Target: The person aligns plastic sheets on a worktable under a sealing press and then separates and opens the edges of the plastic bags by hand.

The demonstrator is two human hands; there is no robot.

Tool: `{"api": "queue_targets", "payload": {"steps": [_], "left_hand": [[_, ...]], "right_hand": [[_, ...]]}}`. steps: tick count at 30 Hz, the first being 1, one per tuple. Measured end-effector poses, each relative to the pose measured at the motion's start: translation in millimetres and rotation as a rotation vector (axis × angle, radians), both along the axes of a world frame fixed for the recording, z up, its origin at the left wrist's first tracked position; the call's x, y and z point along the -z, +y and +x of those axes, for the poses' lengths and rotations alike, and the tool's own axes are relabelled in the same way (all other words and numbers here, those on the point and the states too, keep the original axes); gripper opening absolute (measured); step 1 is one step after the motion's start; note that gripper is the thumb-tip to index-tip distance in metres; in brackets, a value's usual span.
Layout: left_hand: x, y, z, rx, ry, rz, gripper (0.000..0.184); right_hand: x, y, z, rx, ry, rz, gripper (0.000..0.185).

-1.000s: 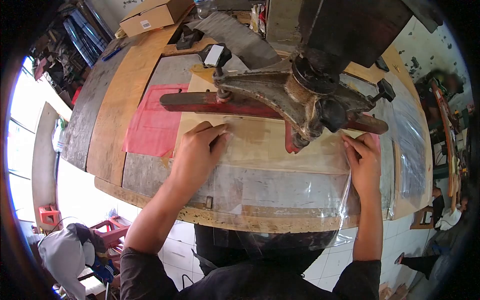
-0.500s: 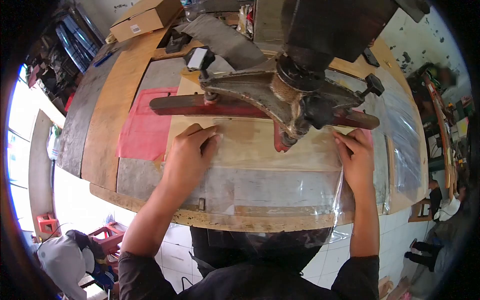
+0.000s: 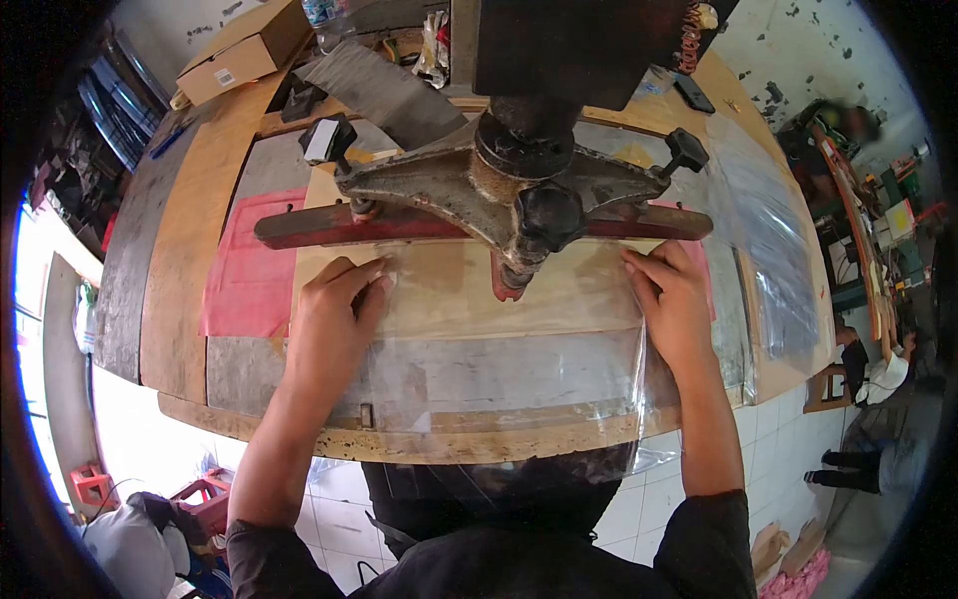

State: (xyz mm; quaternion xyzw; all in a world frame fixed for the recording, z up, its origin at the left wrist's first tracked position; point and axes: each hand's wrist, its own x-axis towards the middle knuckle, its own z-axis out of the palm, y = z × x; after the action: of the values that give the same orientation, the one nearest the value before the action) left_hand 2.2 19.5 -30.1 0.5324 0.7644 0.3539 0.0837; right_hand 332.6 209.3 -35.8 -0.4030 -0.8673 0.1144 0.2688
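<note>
Pinched narrow, the left hand (image 3: 331, 307) and right hand (image 3: 676, 304) hold a clear plastic sheet (image 3: 509, 394) by opposite edges, just this side of the red bar (image 3: 299, 229), seemingly to keep it flat.

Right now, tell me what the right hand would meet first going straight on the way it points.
The right hand would probably meet the long dark-red bar just ahead; depth is unclear, so it might slip beneath instead.

A worn wooden workbench (image 3: 180, 290) is topped with clear plastic film (image 3: 539, 384) at front, red sheeting (image 3: 239, 285) left, a cardboard box (image 3: 239, 62) far left
</note>
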Motion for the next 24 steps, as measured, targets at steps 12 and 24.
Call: {"api": "queue_targets", "payload": {"steps": [12, 24], "left_hand": [[-5.0, 0.0, 0.5, 0.011, 0.007, 0.000, 0.020], [-3.2, -2.4, -5.7, 0.047, 0.094, -0.015, 0.023]], "right_hand": [[0.8, 1.8, 1.4, -0.019, -0.003, 0.040, 0.022], [1.9, 4.8, 7.1, -0.078, -0.014, 0.109, 0.018]]}}
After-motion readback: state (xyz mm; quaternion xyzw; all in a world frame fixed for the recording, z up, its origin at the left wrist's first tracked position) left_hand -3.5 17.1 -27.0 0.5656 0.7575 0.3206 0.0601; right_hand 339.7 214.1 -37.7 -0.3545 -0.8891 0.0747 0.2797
